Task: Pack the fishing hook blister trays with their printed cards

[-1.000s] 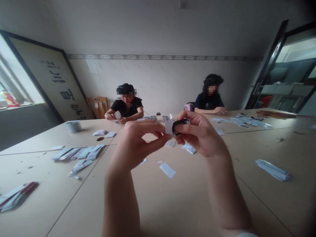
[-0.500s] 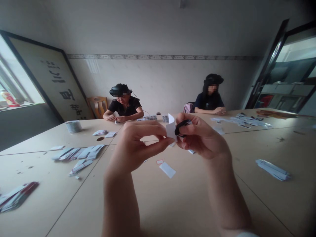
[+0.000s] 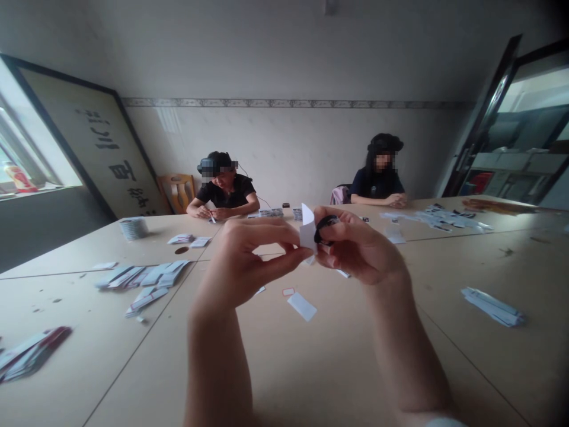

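My left hand [image 3: 253, 252] is closed, pinching a small white paper card [image 3: 307, 233] between thumb and fingers above the table. The card's upper end curls upward. My right hand [image 3: 362, 240] is closed on a black curved item [image 3: 326, 229] with a shiny, clear-looking part; its exact kind cannot be made out. The black item sits right beside the card's right edge, and whether they touch is unclear. On the table below lie a white paper slip [image 3: 302, 306] and a small red-bordered label [image 3: 288, 292].
Several paper strips [image 3: 142, 276] lie at left, with another stack [image 3: 33, 356] near the left edge and a bundle [image 3: 492, 306] at right. A round stack [image 3: 133, 228] stands at far left. Scattered black-and-clear pieces [image 3: 438, 217] lie far right. Two people sit across the table.
My right hand has shifted slightly left, and its wrist has turned a little. Both hands keep their hold on the card and the black item.
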